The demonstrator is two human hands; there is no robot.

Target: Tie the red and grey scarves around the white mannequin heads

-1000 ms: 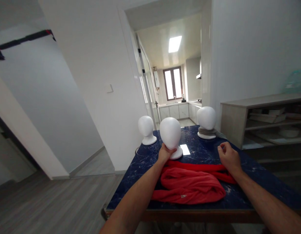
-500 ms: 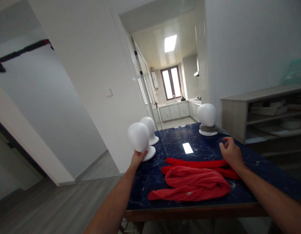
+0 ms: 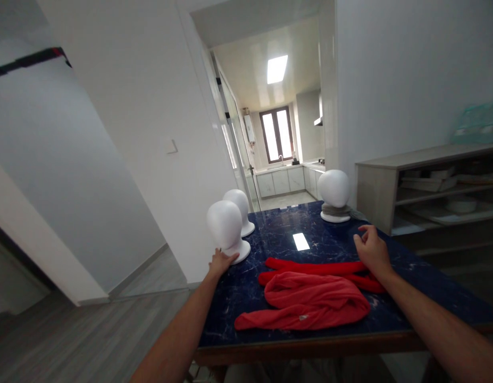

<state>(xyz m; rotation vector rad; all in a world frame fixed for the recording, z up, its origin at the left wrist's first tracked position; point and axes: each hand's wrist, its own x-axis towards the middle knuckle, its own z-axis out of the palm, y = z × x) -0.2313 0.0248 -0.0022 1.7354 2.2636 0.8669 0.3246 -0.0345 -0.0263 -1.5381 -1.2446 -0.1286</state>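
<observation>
- White and smooth, the nearer dummy head (image 3: 224,226) stands near the table's (image 3: 272,239) left edge, partly in front of a second dummy head (image 3: 239,200); whether the two touch, I cannot tell.
- The left hand (image 3: 221,261) is at its neck, thumb towards the round base (image 3: 243,251). Those fingers are partly hidden, so I cannot tell whether they grip or only rest there.
- To set such a thing well, the low hold at the neck makes sense: the base should sit flat, fully inside the edge, before the fingers part, and they should leave sideways so the top-heavy shape does not rock.
- The right hand (image 3: 373,252) is loosely curled with nothing visible in its fingers. Its wrist crosses the bright red cloth (image 3: 300,265); lifting that forearm slightly would avoid dragging it.
- A paler red cloth (image 3: 322,311) lies folded just in front, well apart from the left hand.
- Farther back on the right, a third dummy head (image 3: 334,188) has grey cloth (image 3: 335,210) around its neck.
</observation>
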